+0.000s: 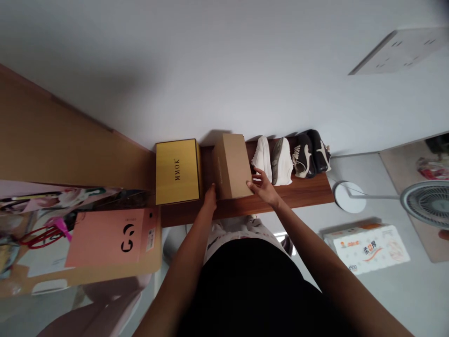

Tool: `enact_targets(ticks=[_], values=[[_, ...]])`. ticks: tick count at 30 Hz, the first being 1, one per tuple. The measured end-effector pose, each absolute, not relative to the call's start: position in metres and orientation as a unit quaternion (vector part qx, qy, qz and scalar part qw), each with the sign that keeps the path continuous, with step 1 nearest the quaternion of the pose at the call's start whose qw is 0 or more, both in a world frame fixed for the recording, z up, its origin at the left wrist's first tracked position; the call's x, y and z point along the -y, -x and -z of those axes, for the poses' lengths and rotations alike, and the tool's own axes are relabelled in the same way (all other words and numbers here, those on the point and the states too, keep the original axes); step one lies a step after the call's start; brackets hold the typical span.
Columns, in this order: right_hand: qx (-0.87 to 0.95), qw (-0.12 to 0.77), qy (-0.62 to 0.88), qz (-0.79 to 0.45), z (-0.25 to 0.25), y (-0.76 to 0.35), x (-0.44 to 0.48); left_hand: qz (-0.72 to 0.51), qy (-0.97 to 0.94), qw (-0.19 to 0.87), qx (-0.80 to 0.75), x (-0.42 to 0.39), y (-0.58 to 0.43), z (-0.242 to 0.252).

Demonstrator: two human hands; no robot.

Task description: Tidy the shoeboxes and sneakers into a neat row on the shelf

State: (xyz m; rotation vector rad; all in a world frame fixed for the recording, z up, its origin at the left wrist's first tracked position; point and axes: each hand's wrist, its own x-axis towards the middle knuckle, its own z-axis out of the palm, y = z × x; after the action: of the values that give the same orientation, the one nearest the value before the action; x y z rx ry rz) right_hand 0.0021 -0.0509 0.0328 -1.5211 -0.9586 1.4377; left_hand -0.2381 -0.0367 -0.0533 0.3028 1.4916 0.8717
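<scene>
A brown cardboard box (237, 164) sits slightly askew on a reddish-brown wooden shelf (298, 195), with faint print along its left side. My left hand (210, 198) is at the box's lower left edge, thumb up against it and the other fingers mostly hidden. At the lower right corner, my right hand (264, 187) has its thumb on the box and its fingers curved along the side. Left of it stands a yellow MMOK box (177, 172). White sneakers (262, 158) and dark shoes with pale laces (304, 156) line up on the right.
A desk edge (94, 277) at left carries a pink box (108, 237) and red-handled scissors (42, 237). On the floor at right are a wrapped tissue pack (368, 248) and a fan (430, 202). A wall socket plate (403, 50) is above the shelf.
</scene>
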Motion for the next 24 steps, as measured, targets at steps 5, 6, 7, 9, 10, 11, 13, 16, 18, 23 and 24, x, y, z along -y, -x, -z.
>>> enact_targets(ticks=[5,6,7,9,10,11,13,16,18,23,24], values=[[0.418,0.404,0.619,-0.528,-0.030,-0.022,0.053,-0.385,-0.064,0.691,-0.609,0.047,0.229,0.045],[0.422,0.403,0.622,-0.522,-0.028,-0.024,0.053,-0.398,-0.064,0.688,-0.603,0.048,0.228,0.042],[0.424,0.402,0.625,-0.518,-0.027,-0.027,0.053,-0.411,-0.067,0.685,-0.598,0.049,0.228,0.040],[0.422,0.396,0.631,-0.517,-0.024,-0.031,0.053,-0.429,-0.078,0.676,-0.594,0.050,0.230,0.034],[0.418,0.392,0.635,-0.518,-0.023,-0.032,0.053,-0.435,-0.086,0.671,-0.594,0.050,0.231,0.031],[0.414,0.386,0.640,-0.519,-0.023,-0.033,0.053,-0.442,-0.096,0.664,-0.595,0.051,0.233,0.028],[0.403,0.374,0.652,-0.523,-0.024,-0.033,0.053,-0.458,-0.122,0.641,-0.603,0.052,0.235,0.022],[0.394,0.346,0.655,-0.545,-0.029,-0.028,0.050,-0.489,-0.167,0.582,-0.628,0.051,0.238,0.013],[0.399,0.328,0.628,-0.583,-0.032,-0.022,0.047,-0.501,-0.193,0.542,-0.646,0.048,0.240,0.007],[0.375,0.334,0.572,-0.648,-0.028,-0.004,0.033,-0.511,-0.238,0.489,-0.666,0.037,0.241,0.001],[0.368,0.338,0.571,-0.651,-0.026,-0.001,0.030,-0.513,-0.243,0.480,-0.669,0.036,0.241,0.001]])
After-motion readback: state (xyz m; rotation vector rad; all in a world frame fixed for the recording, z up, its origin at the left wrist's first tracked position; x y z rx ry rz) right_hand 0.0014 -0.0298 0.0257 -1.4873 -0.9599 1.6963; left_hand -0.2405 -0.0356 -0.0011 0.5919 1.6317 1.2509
